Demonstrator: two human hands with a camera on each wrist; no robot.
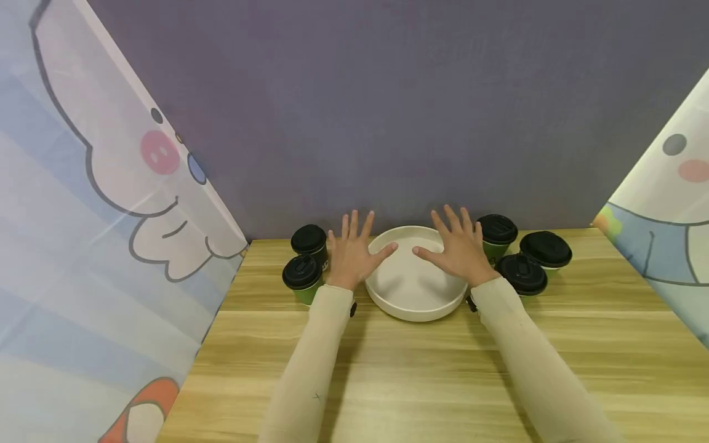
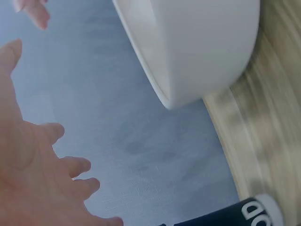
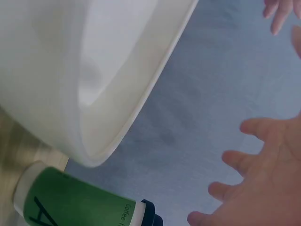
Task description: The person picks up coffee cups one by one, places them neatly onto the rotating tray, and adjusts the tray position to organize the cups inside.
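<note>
A round white dish (image 1: 416, 277) with a low wall sits on the wooden table near its back edge. My left hand (image 1: 354, 255) hovers over the dish's left side with fingers spread and nothing held. Mirroring it, my right hand (image 1: 460, 251) is held above the right side, fingers straight and apart. Both thumbs point inward over the dish. In the left wrist view the left palm (image 2: 37, 174) is apart from the dish wall (image 2: 207, 47). The right palm (image 3: 268, 174) likewise stands clear of the dish (image 3: 127, 108) in the right wrist view.
Left of the dish stand two lidded paper cups, a dark one (image 1: 310, 241) behind a green one (image 1: 303, 277). On the right are three more black-lidded cups (image 1: 497, 231), (image 1: 522, 275), (image 1: 545, 249). A grey panel (image 1: 388, 111) rises behind the table (image 1: 410, 381).
</note>
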